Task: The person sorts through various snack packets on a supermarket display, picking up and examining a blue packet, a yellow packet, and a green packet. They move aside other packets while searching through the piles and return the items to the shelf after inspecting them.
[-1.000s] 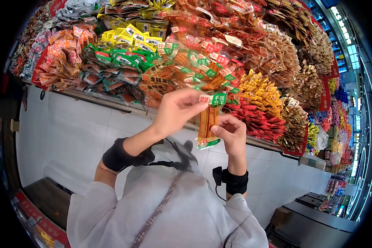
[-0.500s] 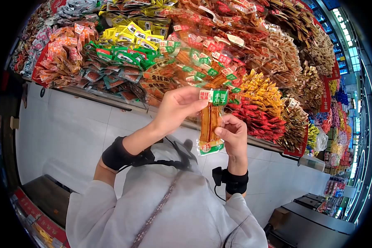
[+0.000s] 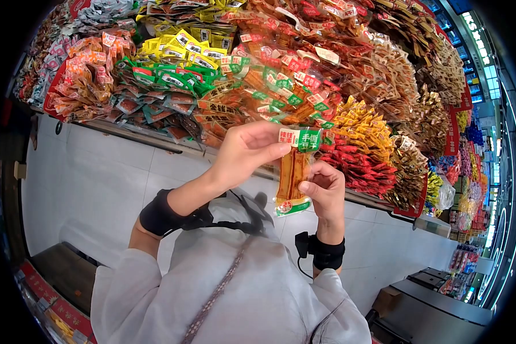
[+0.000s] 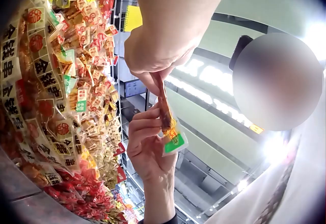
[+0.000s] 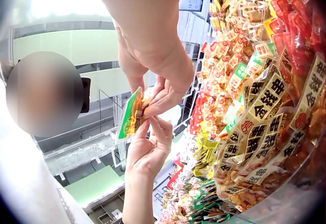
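A clear snack packet with brown strips inside and green-and-white printed ends hangs upright between both hands. The left hand pinches its top edge between thumb and fingers. On the packet's right side, lower down, the right hand grips it with thumb in front. The left wrist view shows the packet nearly edge-on, with the right hand around its side. From the right wrist, the packet's green end shows beside the right hand, and the left hand is below.
Beyond the hands a long display is heaped with packets: green ones, yellow ones, red ones and orange-yellow ones. Its front edge runs below the hands. A grey counter stands at the lower right, a dark bench lower left.
The packet has shifted slightly right and its face has turned more toward the head camera, with its lower end a little lower. Both hands keep their hold.
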The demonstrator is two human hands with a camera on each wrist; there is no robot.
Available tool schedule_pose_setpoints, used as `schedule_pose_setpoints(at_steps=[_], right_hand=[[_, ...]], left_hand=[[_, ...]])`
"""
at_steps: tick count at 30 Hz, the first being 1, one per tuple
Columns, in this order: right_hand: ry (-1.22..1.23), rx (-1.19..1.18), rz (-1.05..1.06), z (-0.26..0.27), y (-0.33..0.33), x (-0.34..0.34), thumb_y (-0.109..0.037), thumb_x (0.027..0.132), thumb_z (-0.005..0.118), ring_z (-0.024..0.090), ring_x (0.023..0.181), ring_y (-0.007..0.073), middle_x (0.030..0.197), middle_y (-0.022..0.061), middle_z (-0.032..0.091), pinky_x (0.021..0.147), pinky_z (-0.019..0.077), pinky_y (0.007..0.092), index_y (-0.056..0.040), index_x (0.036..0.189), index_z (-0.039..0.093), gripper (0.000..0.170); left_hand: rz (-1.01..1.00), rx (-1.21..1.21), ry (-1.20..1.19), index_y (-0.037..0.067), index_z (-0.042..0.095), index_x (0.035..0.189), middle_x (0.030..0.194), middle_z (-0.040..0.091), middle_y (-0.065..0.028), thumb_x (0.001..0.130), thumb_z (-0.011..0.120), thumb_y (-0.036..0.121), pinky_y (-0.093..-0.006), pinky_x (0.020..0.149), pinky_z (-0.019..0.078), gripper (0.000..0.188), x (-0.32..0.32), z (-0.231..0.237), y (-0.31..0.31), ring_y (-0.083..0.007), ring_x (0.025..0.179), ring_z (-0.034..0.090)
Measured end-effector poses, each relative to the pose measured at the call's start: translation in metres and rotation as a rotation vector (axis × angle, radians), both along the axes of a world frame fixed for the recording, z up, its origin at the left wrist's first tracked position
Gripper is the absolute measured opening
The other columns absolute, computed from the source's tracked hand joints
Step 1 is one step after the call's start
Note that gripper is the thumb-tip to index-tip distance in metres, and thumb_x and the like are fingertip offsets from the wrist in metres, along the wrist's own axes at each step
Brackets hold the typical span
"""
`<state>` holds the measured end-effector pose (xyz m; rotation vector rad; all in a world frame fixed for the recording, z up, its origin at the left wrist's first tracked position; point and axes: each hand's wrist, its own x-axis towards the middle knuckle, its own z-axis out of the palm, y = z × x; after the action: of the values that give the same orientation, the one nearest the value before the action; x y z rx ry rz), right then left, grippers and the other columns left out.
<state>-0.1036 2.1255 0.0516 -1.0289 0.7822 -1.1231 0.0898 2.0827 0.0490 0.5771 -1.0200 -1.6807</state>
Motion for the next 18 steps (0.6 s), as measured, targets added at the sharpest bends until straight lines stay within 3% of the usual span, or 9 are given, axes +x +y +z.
schedule_pose_setpoints(at_steps=[18], right_hand=[[-0.008, -0.031, 0.041, -0.0041, -0.0005, -0.0039, 0.005, 0.075, 0.065, 0.059, 0.085, 0.0112, 0.095, 0.0078, 0.062, 0.076, 0.0475, 0.0256, 0.0025, 0.098, 0.057, 0.025]], left_hand=[[-0.018, 0.003, 0.013, -0.002, 0.056, 0.103, 0.091, 0.063, -0.0063, 0.084, 0.06, 0.005, -0.0255, 0.066, 0.0539, 0.021, -0.0001, 0.0027, 0.0003, -0.0113, 0.081, 0.062]])
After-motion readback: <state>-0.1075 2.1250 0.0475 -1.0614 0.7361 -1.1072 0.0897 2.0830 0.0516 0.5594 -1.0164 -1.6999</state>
